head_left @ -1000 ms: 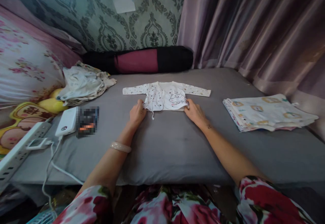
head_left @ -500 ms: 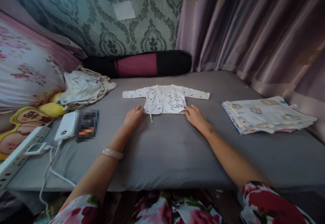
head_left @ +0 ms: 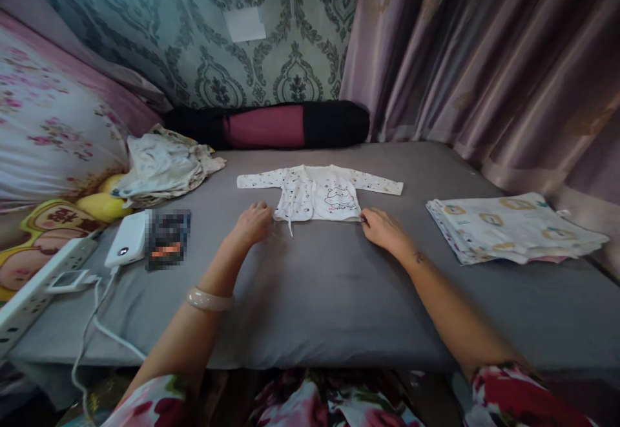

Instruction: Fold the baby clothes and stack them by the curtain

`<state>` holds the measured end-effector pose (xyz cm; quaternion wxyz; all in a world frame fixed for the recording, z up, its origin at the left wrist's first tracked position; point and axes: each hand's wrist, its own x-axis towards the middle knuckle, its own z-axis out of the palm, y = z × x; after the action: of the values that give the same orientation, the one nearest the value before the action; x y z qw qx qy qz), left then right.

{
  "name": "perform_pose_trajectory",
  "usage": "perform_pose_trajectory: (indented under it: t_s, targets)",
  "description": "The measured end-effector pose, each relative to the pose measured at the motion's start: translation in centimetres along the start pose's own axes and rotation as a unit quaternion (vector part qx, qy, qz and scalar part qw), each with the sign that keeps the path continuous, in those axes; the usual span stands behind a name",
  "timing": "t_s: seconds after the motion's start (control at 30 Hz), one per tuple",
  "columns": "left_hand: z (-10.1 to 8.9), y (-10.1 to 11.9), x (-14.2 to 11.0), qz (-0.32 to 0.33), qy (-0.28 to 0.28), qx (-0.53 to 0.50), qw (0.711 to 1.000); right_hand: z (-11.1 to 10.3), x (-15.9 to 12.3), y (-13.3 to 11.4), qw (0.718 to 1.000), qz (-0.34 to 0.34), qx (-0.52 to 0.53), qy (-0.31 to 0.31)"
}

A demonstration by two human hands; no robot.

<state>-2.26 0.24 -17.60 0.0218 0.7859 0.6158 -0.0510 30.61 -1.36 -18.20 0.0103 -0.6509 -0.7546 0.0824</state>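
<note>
A small white baby shirt (head_left: 322, 197) lies spread on the grey sheet, its sleeves stretched out to both sides. Small prints cover its left front and sleeves, and a cartoon animal outline marks the right front. A thin tie hangs below the hem. At the hem's left corner, my left hand (head_left: 252, 222) is closed, fingers curled and pinching the edge. My right hand (head_left: 387, 230) pinches the right hem corner between thumb and fingers. The fingertips of both hands are partly hidden.
Folded printed cloths (head_left: 516, 227) lie stacked at right. A crumpled cloth pile (head_left: 167, 162), a white power bank (head_left: 126, 239), a blurred-out item (head_left: 168, 239) and a power strip (head_left: 43, 285) with cables are at left. A black and maroon roll (head_left: 264, 126) lies against the wall.
The lower hem is drawn slightly outward and toward me, so the front looks flatter and wider. Both hands have shifted a little with it. The view has tilted slightly.
</note>
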Motion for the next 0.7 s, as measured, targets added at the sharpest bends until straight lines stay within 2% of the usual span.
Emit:
perform_pose_trajectory:
  t_s: [0.13,0.27,0.37,0.43,0.57,0.7]
  targets:
    - [-0.7,1.3,1.2,-0.021,0.069,-0.055,0.996,-1.6,0.7,-1.4,1.0,0.016,-0.007,0.005]
    - [0.1,5.7,4.0,-0.006,0.093,-0.177,0.98,-1.8,3.2,-4.8,0.996,-0.072,0.036,0.023]
    - [1.1,9.1,5.7,-0.072,0.106,-0.213,0.969,-0.8,5.3,-7.3,0.993,-0.098,0.069,-0.003]
    - [1.8,10.4,6.1,-0.11,0.116,-0.21,0.964,-0.1,6.4,-8.3,0.992,-0.098,0.076,-0.019]
    - [3.0,10.6,6.0,-0.143,0.142,-0.198,0.959,0.5,7.5,-9.0,0.993,-0.081,0.074,-0.044]
    - [3.6,10.0,5.7,-0.148,0.153,-0.21,0.954,-0.1,8.7,-9.2,0.995,-0.052,0.061,-0.056]
